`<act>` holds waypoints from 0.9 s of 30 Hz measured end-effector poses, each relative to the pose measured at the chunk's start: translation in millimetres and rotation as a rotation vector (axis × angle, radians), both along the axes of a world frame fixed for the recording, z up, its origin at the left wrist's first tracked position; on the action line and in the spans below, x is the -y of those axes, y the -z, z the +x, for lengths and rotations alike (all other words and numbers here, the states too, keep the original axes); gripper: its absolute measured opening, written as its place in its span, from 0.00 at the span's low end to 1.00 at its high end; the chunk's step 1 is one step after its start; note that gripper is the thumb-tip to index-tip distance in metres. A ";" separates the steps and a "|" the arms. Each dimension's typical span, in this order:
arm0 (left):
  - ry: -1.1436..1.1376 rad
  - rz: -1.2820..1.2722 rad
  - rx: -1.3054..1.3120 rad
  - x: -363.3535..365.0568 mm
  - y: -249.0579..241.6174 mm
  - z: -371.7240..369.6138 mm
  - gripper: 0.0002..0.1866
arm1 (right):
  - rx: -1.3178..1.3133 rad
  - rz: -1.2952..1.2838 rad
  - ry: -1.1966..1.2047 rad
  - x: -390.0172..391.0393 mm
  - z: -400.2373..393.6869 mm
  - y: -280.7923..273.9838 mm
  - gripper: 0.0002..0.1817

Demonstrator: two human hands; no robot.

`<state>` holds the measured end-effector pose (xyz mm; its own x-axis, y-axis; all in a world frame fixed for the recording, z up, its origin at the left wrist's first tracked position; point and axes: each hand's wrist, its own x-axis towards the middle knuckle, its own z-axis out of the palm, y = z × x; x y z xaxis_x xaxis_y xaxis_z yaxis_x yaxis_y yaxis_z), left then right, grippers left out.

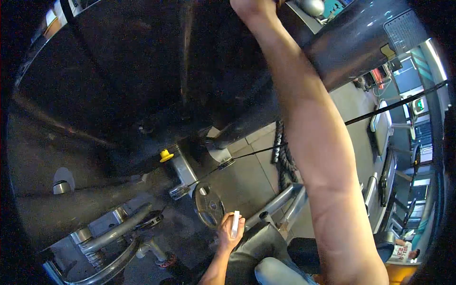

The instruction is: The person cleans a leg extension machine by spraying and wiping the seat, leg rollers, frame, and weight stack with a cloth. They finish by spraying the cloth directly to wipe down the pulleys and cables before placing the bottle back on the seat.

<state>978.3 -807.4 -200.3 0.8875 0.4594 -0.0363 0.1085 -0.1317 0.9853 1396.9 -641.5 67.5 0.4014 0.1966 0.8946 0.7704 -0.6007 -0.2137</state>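
Near the bottom centre, my left hand [231,232] is closed around a small, thin white object [235,224]; its exact kind is unclear. Just above that hand sits a round dark weight plate [209,204]. My right forearm crosses the right half of the view and stretches up to the top edge. There my right hand [254,5] shows only in part, beside the dark machine frame, and its fingers are cut off or hidden. Below my left hand are a black padded seat [261,244] and a knee in blue jeans [278,271].
A large dark machine panel [133,61] fills the upper left, with a yellow knob [166,155] below it. Metal bars [118,228] stand at lower left. A black cable [399,103] and thick rope [283,161] are centre-right. Another person [403,251] appears at far right.
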 end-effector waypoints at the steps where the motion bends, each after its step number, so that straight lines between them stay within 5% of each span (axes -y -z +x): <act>1: 0.000 -0.013 -0.006 0.9 1.1 -1.0 0.11 | 0.018 -0.015 0.027 -3.8 3.8 -4.6 0.28; 4: 0.003 0.033 0.032 -1.3 2.7 1.2 0.11 | 0.136 -0.218 0.217 -8.2 5.6 10.5 0.27; 8: 0.001 0.012 0.012 0.0 3.0 -1.5 0.11 | 0.126 -0.156 0.299 -13.8 10.8 36.2 0.26; 9: -0.004 0.001 0.017 -0.2 1.9 -0.3 0.11 | 0.171 -0.293 0.275 -15.8 66.0 82.8 0.28; 12: -0.017 -0.003 0.022 -1.7 -1.4 0.6 0.10 | 0.208 -0.848 0.814 1.1 8.2 59.6 0.31; 15: -0.021 -0.016 0.022 1.2 2.7 1.4 0.10 | 0.125 0.025 0.296 17.4 1.4 78.5 0.33; 18: -0.006 -0.023 0.001 0.5 3.6 -1.5 0.09 | -0.275 -0.104 0.228 35.2 -16.8 80.3 0.31; 20: -0.005 -0.038 0.000 -1.2 -1.4 -0.4 0.09 | 0.182 -0.634 0.746 36.7 -26.6 90.3 0.25; 22: 0.008 -0.027 0.004 -1.1 -0.1 -0.2 0.09 | 0.162 -0.590 0.670 36.7 -27.7 109.0 0.24; 24: 0.019 -0.048 -0.033 -2.0 -4.6 1.5 0.09 | -0.352 0.039 0.010 39.0 -25.3 155.6 0.27; 27: 0.003 -0.035 -0.023 -0.8 0.5 -1.2 0.09 | -0.484 -0.259 0.019 56.4 -67.1 180.4 0.27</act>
<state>977.0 -806.5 -200.8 0.8877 0.4546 -0.0732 0.1311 -0.0972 0.9866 1329.8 -697.9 -112.9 0.7606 0.3740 0.5307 0.6092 -0.6937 -0.3843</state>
